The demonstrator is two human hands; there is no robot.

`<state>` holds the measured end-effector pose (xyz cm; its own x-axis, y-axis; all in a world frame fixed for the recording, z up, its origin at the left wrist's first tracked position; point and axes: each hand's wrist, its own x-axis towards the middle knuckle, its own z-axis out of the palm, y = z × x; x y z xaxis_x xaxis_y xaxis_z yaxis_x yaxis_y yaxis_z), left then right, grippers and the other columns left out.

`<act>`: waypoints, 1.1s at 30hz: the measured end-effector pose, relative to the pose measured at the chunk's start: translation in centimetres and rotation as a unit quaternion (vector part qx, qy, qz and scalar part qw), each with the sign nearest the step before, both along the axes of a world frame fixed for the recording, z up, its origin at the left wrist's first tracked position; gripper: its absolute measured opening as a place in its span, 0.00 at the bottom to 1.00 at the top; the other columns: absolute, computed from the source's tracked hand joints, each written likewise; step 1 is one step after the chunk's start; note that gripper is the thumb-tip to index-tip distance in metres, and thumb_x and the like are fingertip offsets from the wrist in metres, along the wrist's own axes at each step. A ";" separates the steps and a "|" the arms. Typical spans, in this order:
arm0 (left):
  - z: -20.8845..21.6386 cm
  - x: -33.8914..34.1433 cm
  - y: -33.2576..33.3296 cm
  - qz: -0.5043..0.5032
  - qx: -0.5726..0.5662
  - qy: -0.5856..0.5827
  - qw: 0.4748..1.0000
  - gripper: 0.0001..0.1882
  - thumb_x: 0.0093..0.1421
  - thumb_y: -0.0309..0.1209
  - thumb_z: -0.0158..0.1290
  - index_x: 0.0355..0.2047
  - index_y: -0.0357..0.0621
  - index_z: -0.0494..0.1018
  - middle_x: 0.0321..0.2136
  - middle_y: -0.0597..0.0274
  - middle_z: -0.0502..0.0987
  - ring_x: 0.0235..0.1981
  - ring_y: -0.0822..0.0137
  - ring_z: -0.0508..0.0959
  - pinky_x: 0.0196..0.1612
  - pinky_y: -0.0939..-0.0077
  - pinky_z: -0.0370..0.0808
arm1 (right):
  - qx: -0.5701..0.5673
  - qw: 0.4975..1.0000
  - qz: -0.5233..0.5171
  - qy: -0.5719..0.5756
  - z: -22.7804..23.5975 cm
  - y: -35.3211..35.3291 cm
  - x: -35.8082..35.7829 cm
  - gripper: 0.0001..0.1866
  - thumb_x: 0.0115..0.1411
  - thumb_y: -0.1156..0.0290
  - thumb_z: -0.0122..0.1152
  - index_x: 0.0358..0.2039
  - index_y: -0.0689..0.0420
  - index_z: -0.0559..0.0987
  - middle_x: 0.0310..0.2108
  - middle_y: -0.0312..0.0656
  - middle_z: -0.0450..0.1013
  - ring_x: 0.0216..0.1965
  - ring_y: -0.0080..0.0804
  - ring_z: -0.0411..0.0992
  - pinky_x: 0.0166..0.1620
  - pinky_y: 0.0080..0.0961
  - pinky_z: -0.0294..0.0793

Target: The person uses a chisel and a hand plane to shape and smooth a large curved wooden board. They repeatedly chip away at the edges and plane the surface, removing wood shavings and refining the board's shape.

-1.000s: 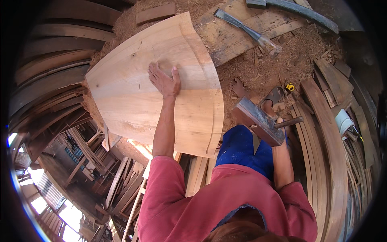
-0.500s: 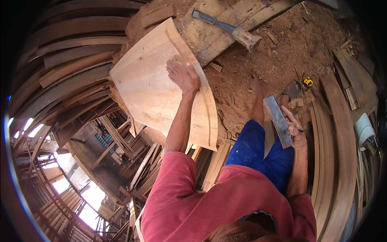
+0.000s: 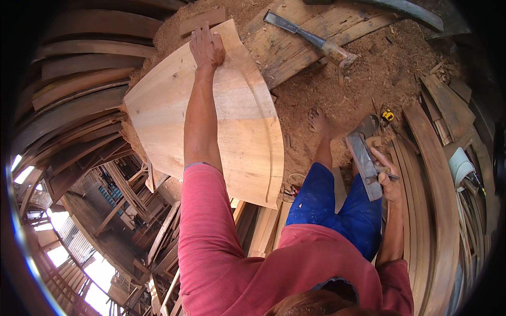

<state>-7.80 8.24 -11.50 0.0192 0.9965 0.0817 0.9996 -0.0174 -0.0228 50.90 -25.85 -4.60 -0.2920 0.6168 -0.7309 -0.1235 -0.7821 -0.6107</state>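
Dark planks (image 3: pixel 89 71) lie stacked along the left side of a workshop. The worker's left hand (image 3: pixel 207 48), palm down, fingers slightly spread and gripping nothing, rests on the upper end of a pale wooden panel (image 3: pixel 240 116), which lies on sawdust-covered ground in front of the worker; a brown wood block (image 3: pixel 197 22) sits just beyond the fingertips. Right of the panel, a chisel (image 3: pixel 311 41) lies across a worn board (image 3: pixel 287 58). Above the worker's blue shorts (image 3: pixel 313 195), a hand plane (image 3: pixel 362 160) is held, fingers curled around it, in the right hand (image 3: pixel 389 181). A yellow tape measure (image 3: pixel 388 115) lies near long boards (image 3: pixel 437 195) at right.
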 end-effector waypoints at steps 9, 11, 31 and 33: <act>1.5 3.9 -3.0 0.015 -0.023 -0.049 0.998 0.23 0.69 0.44 0.47 0.58 0.52 0.79 0.56 0.49 0.79 0.63 0.44 0.70 0.68 0.44 0.60 | 0.218 0.970 0.007 -0.103 5.5 9.1 -13.3 0.62 0.50 0.34 0.77 0.70 0.73 0.68 0.61 0.55 0.76 0.61 0.42 0.76 0.60 0.41 0.72; 1.9 4.6 -4.5 0.003 -0.017 -0.079 0.997 0.23 0.70 0.45 0.48 0.58 0.51 0.79 0.55 0.49 0.80 0.63 0.44 0.70 0.69 0.42 0.59 | 0.354 0.908 0.075 -0.211 5.9 11.4 -15.9 0.59 0.51 0.38 0.77 0.70 0.71 0.69 0.56 0.53 0.80 0.57 0.38 0.79 0.57 0.42 0.71; 2.1 -2.4 -7.8 0.017 0.065 -0.084 0.994 0.24 0.71 0.40 0.51 0.62 0.43 0.74 0.64 0.45 0.72 0.70 0.37 0.64 0.74 0.41 0.57 | 0.553 0.672 0.182 -0.458 1.1 22.2 -29.6 0.49 0.57 0.44 0.74 0.74 0.54 0.68 0.36 0.41 0.75 0.37 0.38 0.73 0.48 0.42 0.58; 2.5 -2.4 -8.3 0.032 0.059 -0.078 0.995 0.24 0.71 0.40 0.51 0.62 0.43 0.74 0.63 0.44 0.73 0.70 0.37 0.65 0.74 0.41 0.57 | 0.534 0.681 0.224 -0.448 2.2 15.1 -26.8 0.52 0.55 0.43 0.75 0.74 0.57 0.67 0.35 0.40 0.74 0.37 0.38 0.72 0.48 0.42 0.58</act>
<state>-10.17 -0.07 -9.04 -0.0656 0.9787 0.1945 0.9901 0.0396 0.1346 24.07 -10.75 -2.41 -0.3568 0.9325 0.0554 0.7787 0.3297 -0.5338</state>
